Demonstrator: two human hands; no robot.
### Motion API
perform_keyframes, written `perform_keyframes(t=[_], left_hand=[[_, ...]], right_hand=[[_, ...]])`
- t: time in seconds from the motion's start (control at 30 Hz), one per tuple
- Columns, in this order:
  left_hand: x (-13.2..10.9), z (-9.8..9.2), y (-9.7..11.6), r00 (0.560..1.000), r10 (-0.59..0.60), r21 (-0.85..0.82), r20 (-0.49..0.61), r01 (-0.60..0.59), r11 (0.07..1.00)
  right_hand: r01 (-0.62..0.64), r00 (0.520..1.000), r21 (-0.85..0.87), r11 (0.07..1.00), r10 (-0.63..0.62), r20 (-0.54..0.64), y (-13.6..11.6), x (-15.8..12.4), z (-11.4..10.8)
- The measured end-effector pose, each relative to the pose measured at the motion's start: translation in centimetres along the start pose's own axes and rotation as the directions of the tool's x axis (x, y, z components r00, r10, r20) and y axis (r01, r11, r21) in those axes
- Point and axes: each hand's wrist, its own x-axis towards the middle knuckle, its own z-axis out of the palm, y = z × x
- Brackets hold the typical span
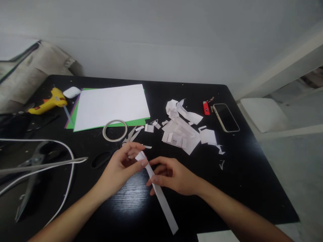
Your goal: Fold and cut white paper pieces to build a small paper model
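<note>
A long white paper strip [163, 200] slants across the space above the front of the black table. My left hand [123, 163] pinches its upper end, where the paper looks folded over. Lower along the strip, my right hand [174, 174] grips it between thumb and fingers. Just beyond my left hand lie scissors [131, 134], their blades partly showing and their dark handles near my wrist. A roll of tape [115, 131] rests behind them. Small cut paper pieces [149, 128] are scattered close by.
White and coloured sheets [111, 104] are stacked at the back, beside a yellow glue gun [54, 101] and a white case [72, 92]. Paper scraps [180, 132] heap in the middle. A red lighter [206, 108] and a phone [226, 117] lie right. A white cable [72, 174] loops left.
</note>
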Motion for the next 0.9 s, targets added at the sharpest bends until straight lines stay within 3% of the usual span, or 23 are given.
perform_keyframes(t=[0.13,0.37,0.67,0.9], left_hand=[[-0.3,0.6,-0.3,1.000,-0.002,0.007,0.025,0.002,1.000],[-0.1,1.0,-0.1,1.000,-0.016,0.029,-0.012,0.017,0.999],[-0.2,0.9,-0.1,0.997,-0.068,0.089,-0.024,0.070,0.994],[-0.2,1.0,0.0,0.996,-0.084,0.077,-0.040,0.086,0.993]], right_hand=[[0.005,1.000,0.128,0.992,-0.003,-0.020,0.7,0.4,0.6],[0.021,0.998,0.133,0.991,-0.013,-0.067,0.7,0.5,0.7],[-0.015,0.994,0.010,1.000,0.016,-0.107,0.1,0.1,1.2],[0.031,0.994,-0.071,0.997,-0.039,-0.102,-0.2,-0.1,1.2]])
